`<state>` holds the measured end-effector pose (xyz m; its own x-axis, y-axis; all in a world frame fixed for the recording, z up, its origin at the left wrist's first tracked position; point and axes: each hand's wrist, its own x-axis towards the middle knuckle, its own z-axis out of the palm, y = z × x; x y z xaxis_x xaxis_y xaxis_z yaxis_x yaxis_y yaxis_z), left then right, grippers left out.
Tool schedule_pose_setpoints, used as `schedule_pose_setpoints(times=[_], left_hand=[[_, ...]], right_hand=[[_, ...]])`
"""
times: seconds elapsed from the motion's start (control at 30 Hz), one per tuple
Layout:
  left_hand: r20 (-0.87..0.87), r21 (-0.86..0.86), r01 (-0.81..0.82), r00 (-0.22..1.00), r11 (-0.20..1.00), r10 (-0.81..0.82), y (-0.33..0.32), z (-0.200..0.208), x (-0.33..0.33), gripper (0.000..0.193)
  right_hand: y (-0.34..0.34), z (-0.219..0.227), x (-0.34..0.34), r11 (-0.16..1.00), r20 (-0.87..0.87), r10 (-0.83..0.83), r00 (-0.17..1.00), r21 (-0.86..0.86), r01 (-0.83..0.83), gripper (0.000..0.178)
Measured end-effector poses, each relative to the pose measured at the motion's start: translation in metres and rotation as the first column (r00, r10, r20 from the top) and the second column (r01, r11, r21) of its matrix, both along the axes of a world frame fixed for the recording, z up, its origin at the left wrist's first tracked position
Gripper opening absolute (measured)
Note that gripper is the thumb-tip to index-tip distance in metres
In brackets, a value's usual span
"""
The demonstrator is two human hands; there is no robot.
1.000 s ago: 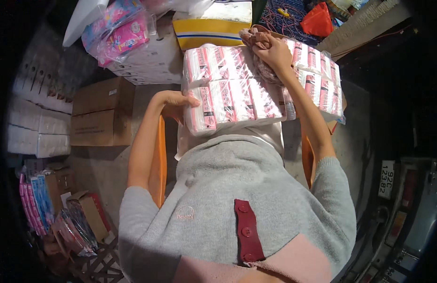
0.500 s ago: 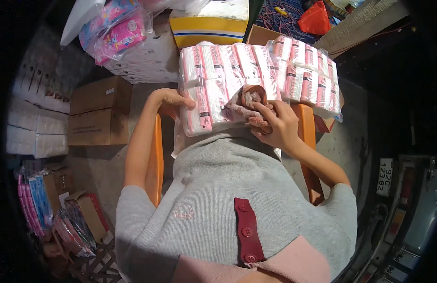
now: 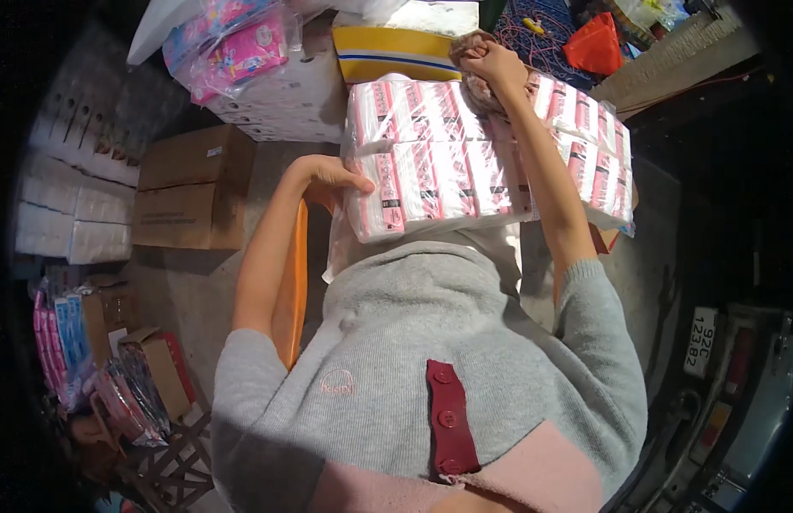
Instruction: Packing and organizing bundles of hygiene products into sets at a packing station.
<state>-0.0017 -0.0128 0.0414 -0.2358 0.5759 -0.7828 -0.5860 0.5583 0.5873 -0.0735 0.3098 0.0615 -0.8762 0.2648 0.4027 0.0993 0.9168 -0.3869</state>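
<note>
A clear plastic-wrapped bale of pink-and-white tissue packs [image 3: 439, 175] lies across my lap. My left hand [image 3: 332, 174] grips its left side, thumb on top and the other fingers hidden behind the edge. My right hand [image 3: 496, 68] is stretched out to the bale's far right corner, closed on a crumpled brown cloth [image 3: 486, 92]. That cloth rests against the wrapping there. A second wrapped bale of tissue packs [image 3: 597, 158] sits beside the first on the right, partly covered by my right forearm.
A brown cardboard box [image 3: 187, 192] stands on the floor at left, near stacked white packages [image 3: 76, 209]. Pink and blue plastic packets [image 3: 242, 51] lie on a white stack ahead. A yellow-sided box [image 3: 392, 58] is beyond the bale. An orange chair arm [image 3: 295, 291] runs beside my left forearm.
My right hand has carried the cloth from the bale's near right part away to its far right corner. My left hand keeps its grip. The view has shifted slightly.
</note>
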Motion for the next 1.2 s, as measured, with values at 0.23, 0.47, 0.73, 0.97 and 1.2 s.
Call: schedule_pose_setpoints(times=[0.23,0.47,0.73,0.97,1.2], left_hand=[[0.027,0.037,-0.009,1.0,0.999,0.008,-0.005,-0.002,0.002,0.066],[0.028,0.035,0.017,0.999,0.999,-0.018,-0.009,-0.012,-0.001,0.069],[0.017,0.032,0.016,1.0,0.999,-0.017,-0.008,0.0,0.003,0.075],[0.09,0.088,0.035,0.995,0.996,-0.043,-0.006,-0.011,-0.002,0.075],[0.103,0.054,-0.022,0.995,0.998,0.016,-0.004,-0.007,0.0,0.084]], right_hand=[[-0.023,-0.005,0.053,0.979,-0.234,0.142,0.962,0.175,-0.102,0.037],[-0.052,0.019,0.181,0.973,-0.142,0.206,0.968,0.137,-0.187,0.039],[-0.05,0.029,0.229,0.914,-0.059,0.394,0.917,0.13,-0.384,0.045],[-0.061,0.013,0.135,0.973,-0.038,0.214,0.976,0.099,-0.209,0.044],[-0.044,0.01,0.024,0.988,-0.019,0.098,0.995,0.124,-0.095,0.042]])
